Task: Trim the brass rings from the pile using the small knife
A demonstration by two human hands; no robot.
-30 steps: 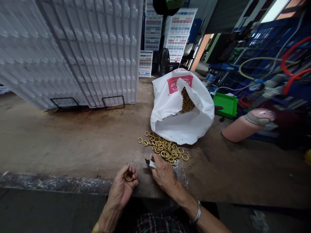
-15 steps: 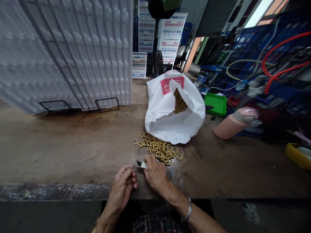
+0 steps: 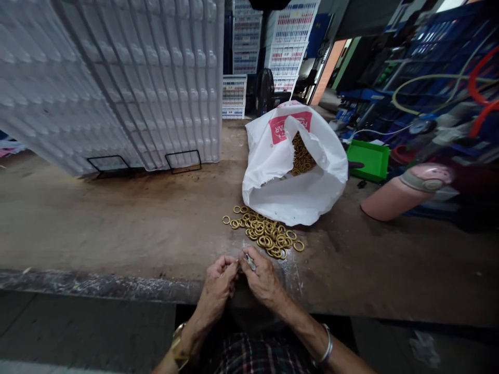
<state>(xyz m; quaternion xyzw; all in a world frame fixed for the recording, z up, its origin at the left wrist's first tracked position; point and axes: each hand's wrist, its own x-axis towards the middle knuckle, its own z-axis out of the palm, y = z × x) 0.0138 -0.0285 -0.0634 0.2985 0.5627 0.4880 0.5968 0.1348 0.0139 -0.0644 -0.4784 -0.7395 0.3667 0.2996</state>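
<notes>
At the table's front edge my left hand (image 3: 220, 283) is closed in a pinch on a brass-coloured ring (image 3: 237, 261), mostly hidden by the fingers. Close against it, my right hand (image 3: 265, 278) is wrapped round a utility knife (image 3: 250, 261); its blade is hidden between the hands. Just beyond the hands lies a loose pile of brass-coloured rings (image 3: 265, 234). Behind the pile a white sack (image 3: 288, 200) with red print lies on its side, its torn mouth facing me and more rings inside.
Ribbed clear plastic trays (image 3: 156, 78) stand upright at the left in black wire stands (image 3: 183, 161). Right of the sack are a green tray (image 3: 368, 160) and a pink bottle (image 3: 405, 192). White crates (image 3: 288, 41) are stacked behind. The brown tabletop (image 3: 117, 228) ends close to my body.
My hands have come together, the knife now turned in against the ring in the left hand. The view has shifted, so the sack and pile appear further right.
</notes>
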